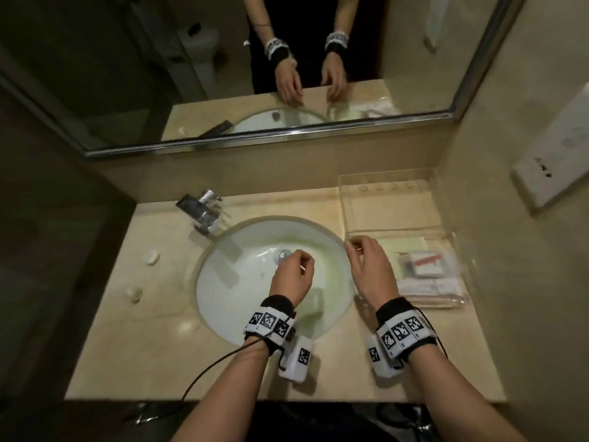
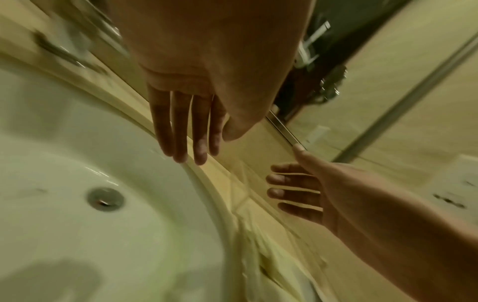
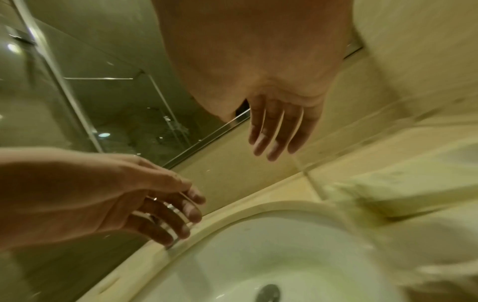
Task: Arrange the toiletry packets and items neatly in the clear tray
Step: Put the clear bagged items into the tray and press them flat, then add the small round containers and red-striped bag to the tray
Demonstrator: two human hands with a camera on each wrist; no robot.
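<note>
A clear tray [image 1: 392, 208] stands on the counter to the right of the sink. Its far half is bare. Its near half holds several toiletry packets [image 1: 427, 264], white with some red print, and long flat ones [image 1: 430, 288] at the front. My right hand [image 1: 363, 256] hovers at the tray's left edge with relaxed fingers [image 3: 276, 132] and holds nothing. My left hand [image 1: 294, 266] hangs over the sink bowl, fingers [image 2: 186, 132] straight and empty. The wrist views show the packets [image 3: 413, 183] only as a pale blur.
A white sink basin [image 1: 248, 291] fills the middle of the beige counter [image 1: 143, 346], with a chrome faucet [image 1: 204, 212] at its back left. Two small white round items [image 1: 150, 258] [image 1: 134, 293] sit on the left. Behind is a mirror [image 1: 191, 74], and a wall plate [image 1: 554, 161] hangs on the right.
</note>
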